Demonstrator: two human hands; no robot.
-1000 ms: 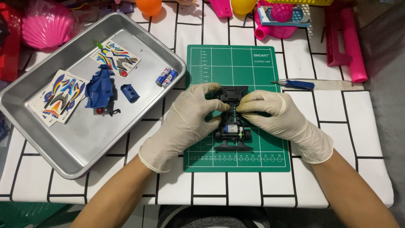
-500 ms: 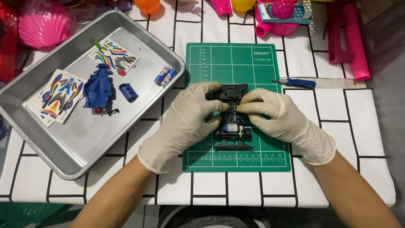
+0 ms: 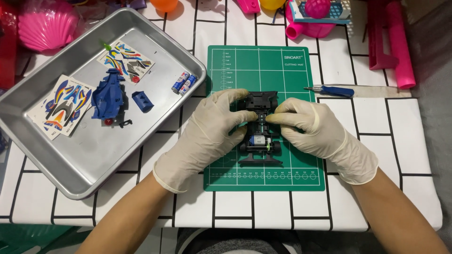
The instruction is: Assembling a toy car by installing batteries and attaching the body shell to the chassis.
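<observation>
Both hands (image 3: 261,124) on black chassis (image 3: 260,136)

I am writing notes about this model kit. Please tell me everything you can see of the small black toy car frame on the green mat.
The toy car frame is black and looks like plastic, with no body shell on it. It lies flat on the green mat, lengthwise away from the person. A small silver motor sits near its closer end, with black wheels at the sides and a wide bumper at each end. The gloved left hand and right hand pinch its middle from both sides.
</observation>
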